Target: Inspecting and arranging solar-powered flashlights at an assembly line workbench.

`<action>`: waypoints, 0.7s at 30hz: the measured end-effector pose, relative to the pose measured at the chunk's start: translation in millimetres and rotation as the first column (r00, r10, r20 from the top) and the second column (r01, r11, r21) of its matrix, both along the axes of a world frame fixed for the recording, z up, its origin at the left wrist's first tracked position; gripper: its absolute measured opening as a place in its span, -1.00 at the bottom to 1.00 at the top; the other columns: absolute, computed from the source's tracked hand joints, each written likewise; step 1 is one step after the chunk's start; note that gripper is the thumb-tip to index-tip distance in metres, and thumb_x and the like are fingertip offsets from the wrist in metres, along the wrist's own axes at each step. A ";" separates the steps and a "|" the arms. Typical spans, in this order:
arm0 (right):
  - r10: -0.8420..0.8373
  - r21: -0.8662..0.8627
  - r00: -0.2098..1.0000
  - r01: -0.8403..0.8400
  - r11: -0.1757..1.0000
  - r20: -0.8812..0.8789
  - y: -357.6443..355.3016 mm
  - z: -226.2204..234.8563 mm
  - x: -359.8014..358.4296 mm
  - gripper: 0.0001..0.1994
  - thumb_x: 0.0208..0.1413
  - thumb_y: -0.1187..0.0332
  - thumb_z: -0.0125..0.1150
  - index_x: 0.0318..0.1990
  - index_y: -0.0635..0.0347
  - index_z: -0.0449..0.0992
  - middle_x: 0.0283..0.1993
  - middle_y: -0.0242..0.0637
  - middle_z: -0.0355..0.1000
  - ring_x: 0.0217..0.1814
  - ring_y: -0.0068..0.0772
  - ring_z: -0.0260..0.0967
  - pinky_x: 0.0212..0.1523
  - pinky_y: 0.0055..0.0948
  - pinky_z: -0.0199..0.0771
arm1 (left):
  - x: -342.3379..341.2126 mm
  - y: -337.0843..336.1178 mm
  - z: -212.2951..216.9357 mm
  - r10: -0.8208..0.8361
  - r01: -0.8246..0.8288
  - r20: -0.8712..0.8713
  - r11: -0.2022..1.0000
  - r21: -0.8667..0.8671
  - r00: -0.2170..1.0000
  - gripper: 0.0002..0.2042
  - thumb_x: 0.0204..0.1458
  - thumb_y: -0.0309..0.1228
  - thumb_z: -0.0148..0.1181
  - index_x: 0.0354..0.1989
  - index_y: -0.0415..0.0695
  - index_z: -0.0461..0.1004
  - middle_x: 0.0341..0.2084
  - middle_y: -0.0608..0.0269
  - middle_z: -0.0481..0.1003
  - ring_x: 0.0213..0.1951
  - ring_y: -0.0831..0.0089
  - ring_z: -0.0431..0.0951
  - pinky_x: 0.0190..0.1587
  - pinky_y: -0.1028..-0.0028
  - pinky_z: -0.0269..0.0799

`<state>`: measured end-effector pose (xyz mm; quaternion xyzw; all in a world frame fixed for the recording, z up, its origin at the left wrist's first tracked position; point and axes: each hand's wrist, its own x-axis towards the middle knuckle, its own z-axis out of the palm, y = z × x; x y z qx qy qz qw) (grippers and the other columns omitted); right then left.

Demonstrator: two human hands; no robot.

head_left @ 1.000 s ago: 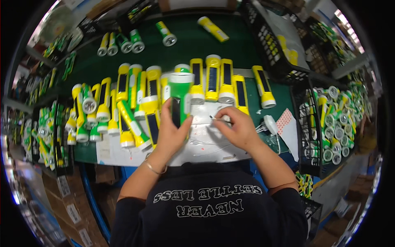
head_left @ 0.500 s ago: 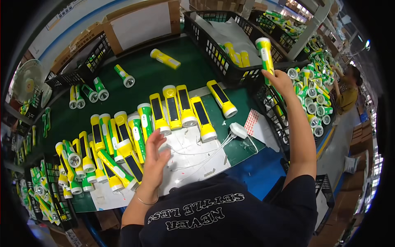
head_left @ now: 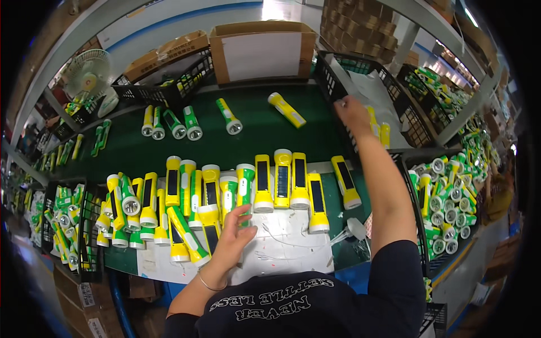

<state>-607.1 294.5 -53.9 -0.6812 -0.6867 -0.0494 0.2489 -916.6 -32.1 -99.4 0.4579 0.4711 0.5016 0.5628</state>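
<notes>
My left hand (head_left: 234,239) hovers over the front of the table with its fingers apart and nothing in them. Next to it stands a row of yellow and green flashlights (head_left: 262,186), several with dark solar panels on their sides. My right hand (head_left: 356,117) reaches out to the left rim of a black crate (head_left: 332,93). Its fingers are partly hidden, and I cannot make out anything held in them. Beside that wrist, yellow flashlights (head_left: 385,135) lie inside the crate. A lone yellow flashlight (head_left: 289,111) rests farther back on the green surface.
White cables with a white plug (head_left: 355,228) lie on the table at right. A black crate full of flashlights (head_left: 451,208) stands at far right, another crate (head_left: 90,225) at left. A cardboard box (head_left: 262,53) is at the back.
The view has swung left. My right hand has moved from above the full right crate to the back crate's rim; the flashlight it held no longer shows in it. My left hand stays open.
</notes>
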 end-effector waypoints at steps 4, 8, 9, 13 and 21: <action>0.055 -0.346 0.996 -0.029 0.938 0.064 11.7 -49.6 -82.9 -0.53 -0.12 0.01 0.20 -0.13 0.15 0.40 -0.06 -0.13 0.41 -0.02 -0.16 0.37 -0.06 -0.27 0.39 | -7.4 3.7 8.6 -0.006 0.006 -0.015 1.000 -0.009 1.000 -0.49 -0.04 -0.45 0.14 0.11 -0.14 0.13 0.04 0.20 0.12 0.07 0.35 0.21 0.02 0.40 0.29; -0.132 -0.501 0.987 0.070 0.862 -0.088 -1.2 -79.2 -112.6 -0.43 -0.18 0.00 0.28 -0.05 0.17 0.40 -0.04 -0.13 0.41 0.00 -0.21 0.38 -0.05 -0.36 0.38 | -16.3 0.8 8.6 0.001 -0.003 -0.038 0.999 -0.054 0.999 -0.50 -0.04 -0.53 0.07 0.13 -0.13 0.12 0.04 0.29 0.19 0.05 0.44 0.22 0.01 0.47 0.25; -0.130 -0.507 0.988 0.068 0.859 -0.087 -3.6 -78.1 -116.3 -0.43 -0.18 0.00 0.28 -0.05 0.17 0.40 -0.04 -0.13 0.41 0.00 -0.21 0.38 -0.05 -0.36 0.38 | -17.2 0.7 5.1 0.006 -0.005 0.005 0.997 -0.077 1.000 -0.51 -0.03 -0.52 0.07 0.12 -0.13 0.13 0.04 0.28 0.19 0.05 0.43 0.22 0.02 0.46 0.25; -0.003 -0.572 0.998 -0.032 0.819 -0.060 -15.8 -53.6 -112.0 -0.45 -0.18 -0.03 0.22 -0.16 0.28 0.47 -0.21 -0.15 0.48 -0.10 -0.23 0.43 -0.14 -0.36 0.39 | -10.1 20.5 10.6 -0.070 0.078 0.085 0.993 -0.092 0.994 -0.55 0.02 -0.48 0.05 0.11 -0.15 0.14 0.04 0.25 0.19 0.05 0.42 0.24 0.05 0.41 0.25; 0.397 -0.249 0.730 -0.602 0.759 -0.556 -177.5 26.0 -109.7 -0.67 -0.21 0.16 0.22 -0.40 0.23 0.35 -0.51 -0.25 0.43 -0.51 -0.36 0.43 -0.49 -0.46 0.38 | 4.3 58.6 24.2 0.094 0.053 0.557 0.969 -0.243 0.825 -0.45 0.13 -0.15 -0.05 0.23 -0.09 -0.01 0.18 0.12 0.01 0.13 0.22 0.19 0.10 0.18 0.22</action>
